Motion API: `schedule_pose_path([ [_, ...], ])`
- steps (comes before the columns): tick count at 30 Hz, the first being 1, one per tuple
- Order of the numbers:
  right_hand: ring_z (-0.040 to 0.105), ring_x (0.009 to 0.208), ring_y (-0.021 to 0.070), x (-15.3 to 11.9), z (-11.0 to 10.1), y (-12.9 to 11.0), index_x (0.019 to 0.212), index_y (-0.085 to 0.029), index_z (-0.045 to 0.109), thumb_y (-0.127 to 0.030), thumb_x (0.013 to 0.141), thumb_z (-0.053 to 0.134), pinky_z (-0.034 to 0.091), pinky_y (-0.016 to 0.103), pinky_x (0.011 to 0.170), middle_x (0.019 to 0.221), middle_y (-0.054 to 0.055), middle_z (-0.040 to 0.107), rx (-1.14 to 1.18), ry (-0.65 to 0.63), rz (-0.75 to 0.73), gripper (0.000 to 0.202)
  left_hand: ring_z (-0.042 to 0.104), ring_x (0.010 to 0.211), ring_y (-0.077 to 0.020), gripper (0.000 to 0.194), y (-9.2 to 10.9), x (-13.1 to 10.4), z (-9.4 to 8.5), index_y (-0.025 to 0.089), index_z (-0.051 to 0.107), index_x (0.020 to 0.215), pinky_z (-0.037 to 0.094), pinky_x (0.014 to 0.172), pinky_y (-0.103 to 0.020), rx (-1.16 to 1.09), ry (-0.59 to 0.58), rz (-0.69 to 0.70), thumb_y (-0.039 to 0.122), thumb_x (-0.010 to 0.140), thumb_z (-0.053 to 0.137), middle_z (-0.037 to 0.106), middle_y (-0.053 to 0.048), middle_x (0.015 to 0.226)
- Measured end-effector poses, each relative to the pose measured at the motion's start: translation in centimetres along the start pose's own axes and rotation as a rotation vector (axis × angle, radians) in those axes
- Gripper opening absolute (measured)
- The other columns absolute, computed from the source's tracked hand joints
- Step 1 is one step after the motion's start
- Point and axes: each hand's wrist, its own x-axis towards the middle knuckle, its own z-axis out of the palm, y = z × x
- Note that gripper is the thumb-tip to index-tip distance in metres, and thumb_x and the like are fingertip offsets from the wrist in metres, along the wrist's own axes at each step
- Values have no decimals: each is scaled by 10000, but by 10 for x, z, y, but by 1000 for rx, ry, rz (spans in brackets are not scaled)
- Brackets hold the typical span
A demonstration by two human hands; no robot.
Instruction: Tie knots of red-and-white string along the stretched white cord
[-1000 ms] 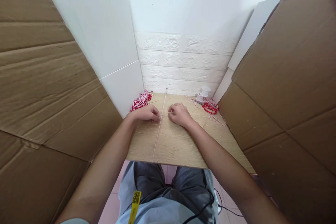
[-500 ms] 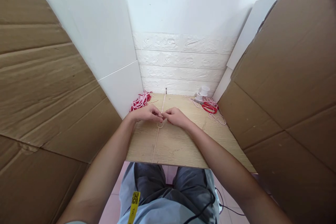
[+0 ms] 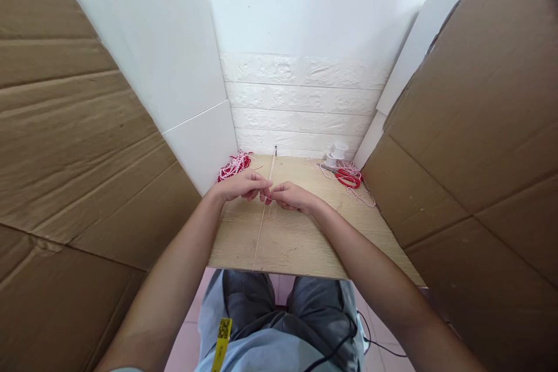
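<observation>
just below the frame's centre, the left hand (image 3: 246, 184) and right hand (image 3: 296, 196) pinch thin thread (image 3: 271, 211) by the cord (image 3: 258, 238), and its dangling loop could snarl if either grip slackens.

The surface (image 3: 300, 253) was of wood, matt and grained. The cardboard (image 3: 471, 157) looked matt and creased, the bricks (image 3: 335, 72) glossy and rough. The spools (image 3: 339, 151) seemed of smooth plastic, the string (image 3: 258, 242) of fibre.
</observation>
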Motion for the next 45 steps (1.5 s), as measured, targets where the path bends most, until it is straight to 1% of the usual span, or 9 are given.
schedule_pose_path([
  [3,225,405,65,-1,-1,-1,860,-145,706,-331,815,567,146,218,391,471,-83,334,-21,4,15,237,412,506,-82,419,-1,3,1,129,738,884,297,468,-232,11,190,7,525,808,622,607,-21,655],
  [7,230,415,70,-3,-4,-5,891,-151,713,-310,808,572,157,216,397,474,-83,337,-23,-33,3,228,479,551,-99,452,2,5,6,156,722,1046,344,489,-228,10,76,-23,526,801,635,649,-24,727],
  [11,229,422,64,-5,-7,-8,861,-140,712,-324,806,580,164,219,404,501,-67,400,-22,-56,-25,233,518,571,-109,441,2,7,9,155,714,1048,379,509,-235,0,-39,4,526,836,604,696,-52,795],
  [13,224,427,59,-6,-10,-8,846,-132,711,-340,808,574,160,222,407,527,-53,442,-15,-59,-48,252,501,561,-104,432,1,7,9,155,714,1040,378,509,-236,-5,-22,13,522,839,605,689,-48,790],
  [18,181,427,71,-12,-21,-10,810,-120,686,-341,804,568,137,222,410,457,-91,266,46,-74,-26,251,439,521,-86,380,-6,8,5,135,728,872,344,498,-236,-8,63,7,501,813,644,581,-2,654],
  [26,115,452,68,-21,-46,-13,716,-122,608,-256,767,550,104,206,393,505,-91,208,294,-144,47,155,418,496,-82,421,-12,9,3,124,637,599,293,470,-241,-67,87,7,508,767,679,568,-17,580],
  [38,158,448,69,-28,-68,-11,596,-139,543,-236,715,558,188,166,380,514,-63,209,686,-234,-214,155,422,461,-77,349,-24,13,-1,139,611,584,294,451,-232,-103,56,-56,424,772,685,564,-9,548],
  [42,176,452,77,-30,-72,-11,561,-155,507,-263,690,537,206,180,397,508,-54,210,698,-183,-281,171,416,462,-75,354,-24,13,-1,138,615,594,286,450,-233,-108,50,-61,440,762,692,566,-8,554],
  [45,176,444,73,-30,-71,-11,550,-156,505,-289,669,533,171,198,392,499,-52,248,564,-135,-195,180,403,461,-70,364,-23,13,-1,136,621,601,273,447,-231,-103,40,-67,457,751,704,566,-5,558],
])
